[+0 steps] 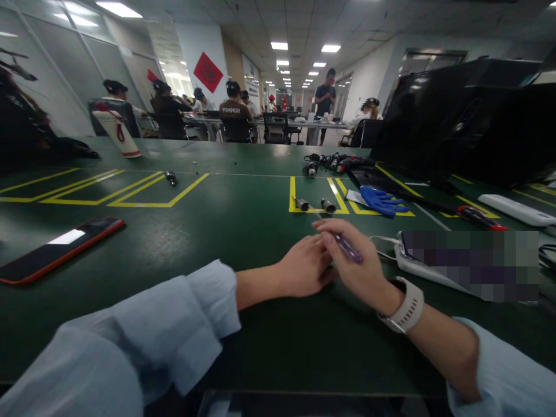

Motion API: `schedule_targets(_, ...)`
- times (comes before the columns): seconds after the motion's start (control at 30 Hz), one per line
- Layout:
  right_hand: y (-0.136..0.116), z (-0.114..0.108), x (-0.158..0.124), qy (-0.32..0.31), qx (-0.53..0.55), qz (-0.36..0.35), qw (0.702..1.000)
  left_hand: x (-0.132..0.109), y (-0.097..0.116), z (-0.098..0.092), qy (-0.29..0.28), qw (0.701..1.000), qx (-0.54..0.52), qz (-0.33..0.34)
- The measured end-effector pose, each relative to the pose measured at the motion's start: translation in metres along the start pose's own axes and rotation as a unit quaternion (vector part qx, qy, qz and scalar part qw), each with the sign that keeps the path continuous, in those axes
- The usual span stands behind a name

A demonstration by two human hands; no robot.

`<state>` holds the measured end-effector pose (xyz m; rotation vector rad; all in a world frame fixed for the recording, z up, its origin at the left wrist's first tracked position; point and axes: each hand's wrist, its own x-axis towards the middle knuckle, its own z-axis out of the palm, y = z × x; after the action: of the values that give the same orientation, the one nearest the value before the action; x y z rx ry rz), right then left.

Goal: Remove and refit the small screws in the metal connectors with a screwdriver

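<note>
My right hand (361,267) is closed round a screwdriver (347,248) with a translucent purple handle; its thin shaft points forward and left, past the fingers. Against it, my left hand (304,267) is curled with the knuckles up, and anything inside its fingers is hidden. Both hands meet just above the green table (269,336). Beyond them, two small metal cylindrical parts, one on the left (301,204) and one on the right (328,206), lie by the yellow tape. Farther back stands another metal part (310,169) beside a heap of dark cables (330,161).
A phone (61,249) with a red edge lies left, a small metal part (171,178) beyond it. To the right are a blue glove (382,200), a red-and-black handled tool (480,218), a white power strip (516,209) and a cabled white device (434,271). People sit behind.
</note>
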<state>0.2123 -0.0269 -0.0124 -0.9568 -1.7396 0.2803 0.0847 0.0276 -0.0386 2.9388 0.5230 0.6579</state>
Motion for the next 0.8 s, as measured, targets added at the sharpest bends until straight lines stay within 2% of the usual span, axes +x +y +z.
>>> schedule_targets(0.1,-0.025,0.013,-0.017,-0.136,0.046,-0.024,0.989,-0.057,0.026,-0.021,-0.053,0.996,-0.064,0.009)
schedule_targets(0.17,-0.037,0.023,-0.028,-0.267,0.077,-0.055,0.959,-0.084,0.035,-0.036,-0.089,0.992,-0.088,0.014)
schedule_targets(0.23,-0.044,0.032,-0.037,-0.333,0.07,-0.077,0.937,-0.1,0.039,-0.046,-0.152,0.984,-0.084,0.033)
schedule_targets(0.3,-0.047,0.038,-0.041,-0.367,0.048,-0.084,0.925,-0.105,0.038,-0.05,-0.197,0.977,-0.076,0.033)
schedule_targets(0.4,-0.049,0.042,-0.042,-0.391,0.021,-0.085,0.916,-0.104,0.036,-0.051,-0.21,0.974,-0.086,0.023)
schedule_targets(0.67,-0.053,0.039,-0.04,-0.407,0.006,-0.092,0.909,-0.102,0.041,-0.051,-0.209,0.973,-0.09,0.021)
schedule_targets(0.73,-0.05,0.038,-0.038,-0.394,0.006,-0.093,0.915,-0.101,0.033,-0.05,-0.2,0.975,-0.088,0.047)
schedule_targets(0.8,-0.048,0.037,-0.035,-0.361,0.002,-0.082,0.929,-0.096,0.015,-0.048,-0.188,0.976,-0.076,0.081)
